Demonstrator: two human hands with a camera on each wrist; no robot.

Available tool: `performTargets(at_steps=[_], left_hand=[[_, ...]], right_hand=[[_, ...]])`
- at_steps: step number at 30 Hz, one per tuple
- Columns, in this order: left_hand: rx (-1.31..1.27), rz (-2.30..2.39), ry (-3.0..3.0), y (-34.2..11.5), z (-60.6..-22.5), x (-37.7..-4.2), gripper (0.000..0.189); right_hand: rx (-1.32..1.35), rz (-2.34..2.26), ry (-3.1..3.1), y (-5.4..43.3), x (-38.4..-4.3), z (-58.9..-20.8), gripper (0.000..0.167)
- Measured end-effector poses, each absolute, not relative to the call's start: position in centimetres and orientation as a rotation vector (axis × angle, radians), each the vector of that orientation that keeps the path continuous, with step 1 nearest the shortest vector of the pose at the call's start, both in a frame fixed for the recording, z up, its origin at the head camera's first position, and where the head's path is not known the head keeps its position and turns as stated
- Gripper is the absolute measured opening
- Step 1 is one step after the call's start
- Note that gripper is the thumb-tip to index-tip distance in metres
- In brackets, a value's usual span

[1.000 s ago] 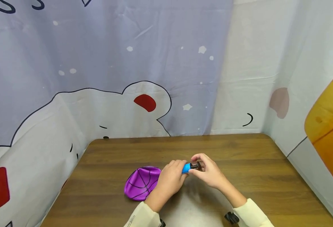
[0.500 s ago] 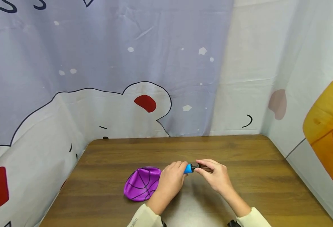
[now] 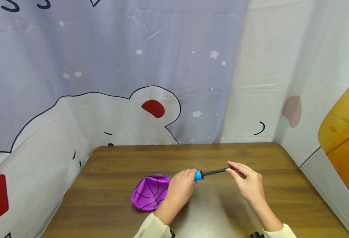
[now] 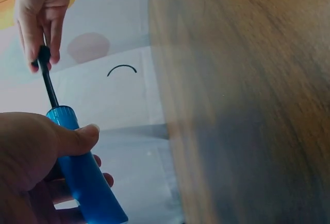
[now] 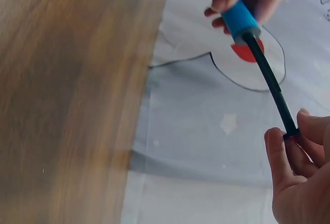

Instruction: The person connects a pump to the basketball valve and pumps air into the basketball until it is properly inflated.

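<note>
My left hand (image 3: 180,186) grips the blue barrel of a small hand pump (image 4: 90,183), its thumb lying along the barrel in the left wrist view. Out of the barrel's capped end sticks a long black plunger rod (image 5: 268,77). At the rod's far end, my right hand (image 3: 248,183) pinches the black handle between thumb and fingers. Both hands are raised over the table. A purple, partly deflated ball (image 3: 150,193) with black basketball lines lies just left of my left hand, its right side hidden behind that hand.
The wooden table (image 3: 118,162) has a patterned cloth (image 3: 103,115) hanging behind it and along both sides. Dark bands are worn at both wrists, by the pale sleeves (image 3: 153,228).
The right hand has moved away to the right, drawing the black rod far out of the blue barrel. The left hand and the purple ball have hardly moved.
</note>
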State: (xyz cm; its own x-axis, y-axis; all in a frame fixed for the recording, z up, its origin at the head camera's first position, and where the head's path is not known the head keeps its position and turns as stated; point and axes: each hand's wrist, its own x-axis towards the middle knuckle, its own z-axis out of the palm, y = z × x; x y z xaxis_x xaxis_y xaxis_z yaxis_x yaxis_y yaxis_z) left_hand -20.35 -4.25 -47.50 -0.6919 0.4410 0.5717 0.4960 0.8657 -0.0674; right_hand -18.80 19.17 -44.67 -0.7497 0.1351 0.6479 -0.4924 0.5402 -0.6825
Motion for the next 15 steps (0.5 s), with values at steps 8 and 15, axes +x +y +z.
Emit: performTargets(at_steps=[8, 15], left_hand=[[-0.687, -0.122, -2.434, -4.3, -47.7, -20.5, 0.036], [-0.685, -0.076, -2.418, -4.0, -47.4, -20.3, 0.04]], right_hand=[[0.222, 1.155, -2.058, 19.3, -18.7, -45.0, 0.026], [0.333, 1.078, -2.049, 15.7, -18.7, -46.0, 0.029]])
